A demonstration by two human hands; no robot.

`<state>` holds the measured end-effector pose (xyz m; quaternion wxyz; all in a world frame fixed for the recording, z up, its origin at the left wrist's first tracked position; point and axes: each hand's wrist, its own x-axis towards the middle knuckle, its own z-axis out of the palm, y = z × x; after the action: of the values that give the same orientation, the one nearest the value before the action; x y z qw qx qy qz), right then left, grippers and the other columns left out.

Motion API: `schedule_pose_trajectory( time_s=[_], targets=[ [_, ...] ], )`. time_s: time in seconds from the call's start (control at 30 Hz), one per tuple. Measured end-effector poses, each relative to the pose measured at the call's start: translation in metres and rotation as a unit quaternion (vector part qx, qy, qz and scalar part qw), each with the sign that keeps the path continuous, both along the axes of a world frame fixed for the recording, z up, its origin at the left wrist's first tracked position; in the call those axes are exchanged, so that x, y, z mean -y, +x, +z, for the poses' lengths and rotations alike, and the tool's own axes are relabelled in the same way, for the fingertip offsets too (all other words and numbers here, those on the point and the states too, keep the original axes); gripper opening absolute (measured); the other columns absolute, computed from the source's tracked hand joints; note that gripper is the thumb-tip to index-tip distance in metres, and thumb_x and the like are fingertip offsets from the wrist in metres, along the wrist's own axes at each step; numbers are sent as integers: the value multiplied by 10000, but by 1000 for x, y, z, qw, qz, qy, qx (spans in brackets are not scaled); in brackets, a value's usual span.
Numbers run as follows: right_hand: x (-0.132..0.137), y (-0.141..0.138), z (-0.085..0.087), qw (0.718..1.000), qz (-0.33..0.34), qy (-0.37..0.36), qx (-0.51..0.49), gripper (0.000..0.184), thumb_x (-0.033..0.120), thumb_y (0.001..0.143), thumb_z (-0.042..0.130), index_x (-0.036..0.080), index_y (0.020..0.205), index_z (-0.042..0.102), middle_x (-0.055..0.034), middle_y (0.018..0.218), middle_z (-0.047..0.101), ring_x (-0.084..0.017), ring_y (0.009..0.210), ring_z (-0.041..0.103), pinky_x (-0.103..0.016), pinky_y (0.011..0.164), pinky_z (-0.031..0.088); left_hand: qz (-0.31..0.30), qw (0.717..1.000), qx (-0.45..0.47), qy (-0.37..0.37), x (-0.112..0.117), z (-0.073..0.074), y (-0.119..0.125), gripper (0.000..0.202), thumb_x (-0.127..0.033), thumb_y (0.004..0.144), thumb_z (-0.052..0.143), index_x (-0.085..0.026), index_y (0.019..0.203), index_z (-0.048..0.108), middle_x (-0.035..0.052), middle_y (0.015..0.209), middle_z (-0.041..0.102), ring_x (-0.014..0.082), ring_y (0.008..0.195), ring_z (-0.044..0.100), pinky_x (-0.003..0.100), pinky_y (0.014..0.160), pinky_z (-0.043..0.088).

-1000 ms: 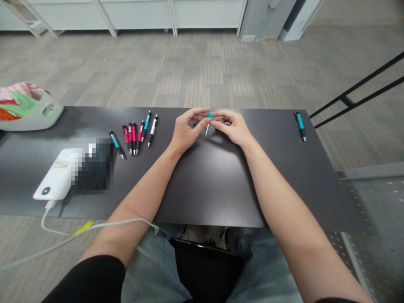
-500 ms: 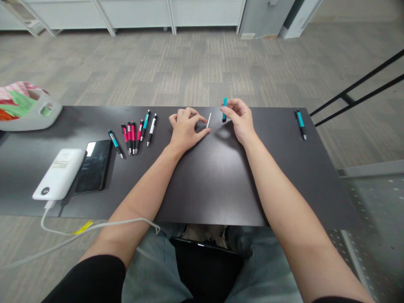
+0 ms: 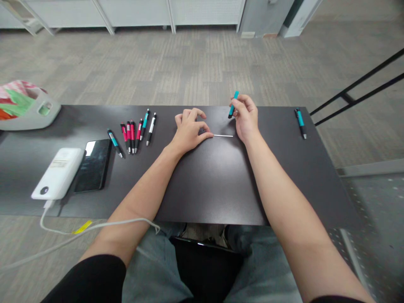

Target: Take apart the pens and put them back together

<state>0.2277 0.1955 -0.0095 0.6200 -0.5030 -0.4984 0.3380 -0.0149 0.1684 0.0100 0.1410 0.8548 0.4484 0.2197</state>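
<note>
Between thumb and forefinger, my left hand [image 3: 189, 131] pinches one end of a thin, pale pen refill [image 3: 224, 135]. The refill points right, lying nearly level just above or on the dark table; I cannot tell if it touches. My right hand [image 3: 245, 115] grips a teal pen barrel [image 3: 234, 104] with a black lower end, raised and tilted above the table's far edge. To the left of my left hand lie a white pen [image 3: 151, 129], a teal pen [image 3: 144, 124], several red pens [image 3: 132, 136] and another teal pen [image 3: 115, 143].
A lone teal pen [image 3: 301, 123] lies at the right end of the table [image 3: 214, 185]. On the left are a black phone [image 3: 93, 166], a white power bank [image 3: 58, 173] with a cable [image 3: 104, 224] crossing my left forearm, and a white basket [image 3: 47, 111] holding colourful items.
The refill has swung from upright to nearly level, pointing right, in my left hand. My right hand has moved slightly right and up, and the barrel has tilted.
</note>
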Motion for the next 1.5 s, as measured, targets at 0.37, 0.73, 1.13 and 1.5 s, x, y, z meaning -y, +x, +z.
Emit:
schedule_pose_trajectory(
  time_s=[0.37,0.73,1.13,1.5],
  targets=[
    [1,-1,5,998,2,-3,-70,726,967,833,1060,339,1103,817,-36,1076,866,-321,1211,897,-429,918,737,-3,994,107,-4,-15,-9,-8,134,-404,1222,781,-306,1139,823,74,1206,867,347,1204,673,598,1258,420],
    [-3,3,-9,998,1,-17,-63,578,799,941,1076,328,1067,766,-30,1063,878,-270,1101,865,-448,1020,753,-66,997,35,36,-1,-4,-6,343,-433,1221,768,-368,1537,886,136,1566,830,426,1474,651,660,1307,393],
    [-8,9,-14,993,-14,-9,-117,685,914,901,1037,331,1126,757,-50,1211,870,-322,1317,881,-460,1037,778,-142,989,-29,8,13,-1,19,390,-332,1225,609,-344,1469,913,99,1751,827,438,1715,619,752,1472,344],
    [-6,5,-11,993,-19,-7,-117,654,879,926,1038,319,1108,754,-57,1267,879,-321,1355,880,-469,1092,788,-136,991,-15,9,7,-2,21,244,-347,1213,733,-333,1344,938,117,1613,866,445,1658,647,758,1462,330]
  ],
)
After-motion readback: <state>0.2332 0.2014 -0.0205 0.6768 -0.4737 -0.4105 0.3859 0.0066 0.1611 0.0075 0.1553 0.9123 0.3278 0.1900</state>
